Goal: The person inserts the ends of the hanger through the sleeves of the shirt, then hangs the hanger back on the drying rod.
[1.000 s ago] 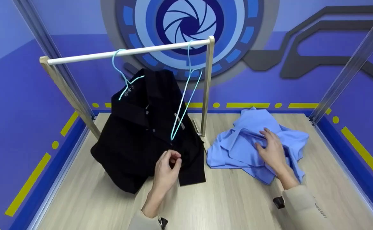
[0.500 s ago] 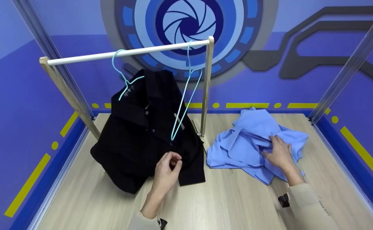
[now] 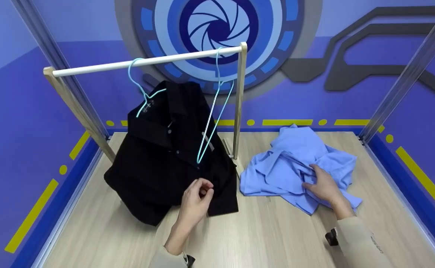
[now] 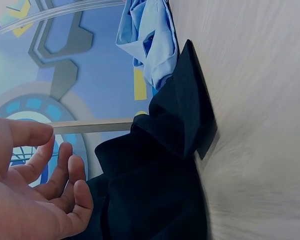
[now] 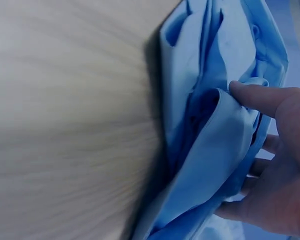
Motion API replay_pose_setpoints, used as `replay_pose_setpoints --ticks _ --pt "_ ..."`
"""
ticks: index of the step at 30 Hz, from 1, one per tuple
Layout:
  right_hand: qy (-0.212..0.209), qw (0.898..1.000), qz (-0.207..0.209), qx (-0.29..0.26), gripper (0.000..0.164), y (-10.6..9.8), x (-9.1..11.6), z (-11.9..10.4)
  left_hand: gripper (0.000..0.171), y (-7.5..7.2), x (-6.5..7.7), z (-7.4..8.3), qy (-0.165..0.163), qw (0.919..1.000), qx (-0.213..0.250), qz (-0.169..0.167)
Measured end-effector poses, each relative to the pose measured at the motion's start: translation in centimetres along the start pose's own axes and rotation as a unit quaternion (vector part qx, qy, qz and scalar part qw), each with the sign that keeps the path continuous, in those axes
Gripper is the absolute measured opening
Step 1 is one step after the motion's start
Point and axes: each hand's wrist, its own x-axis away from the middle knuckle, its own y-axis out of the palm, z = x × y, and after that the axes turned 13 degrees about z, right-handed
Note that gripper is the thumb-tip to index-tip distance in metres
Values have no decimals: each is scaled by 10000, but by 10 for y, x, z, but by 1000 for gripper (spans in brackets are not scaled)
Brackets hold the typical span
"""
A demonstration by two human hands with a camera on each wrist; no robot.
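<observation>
Left hand (image 3: pixel 194 201) loosely curled; right hand (image 3: pixel 325 188), thumb (image 5: pixel 262 98) spread wide.

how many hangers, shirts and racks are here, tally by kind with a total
Hangers: 2 (left hanger, right hanger)
Shirts: 2 (black shirt, blue shirt)
Racks: 1 (rack)
Total: 5

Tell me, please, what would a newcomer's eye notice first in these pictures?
Probably the black shirt, large and dark on a turquoise hanger at the left part of the white rail. Next, perhaps, the crumpled light-blue garment lying on the table to the right of the rack, touched by the right grip. Behind the rack, the round shutter-like emblem on the blue wall also draws the eye.
</observation>
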Motion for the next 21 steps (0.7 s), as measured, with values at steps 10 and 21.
replay_pose_setpoints --ticks 10,21 --pt "-179 9998 89 62 71 10 3 6 7 -2 2 -1 -41 9996 -107 -260" --pt "-159 9998 -117 -11 73 7 10 1 6 1 4 -1 140 9988 -172 -440"
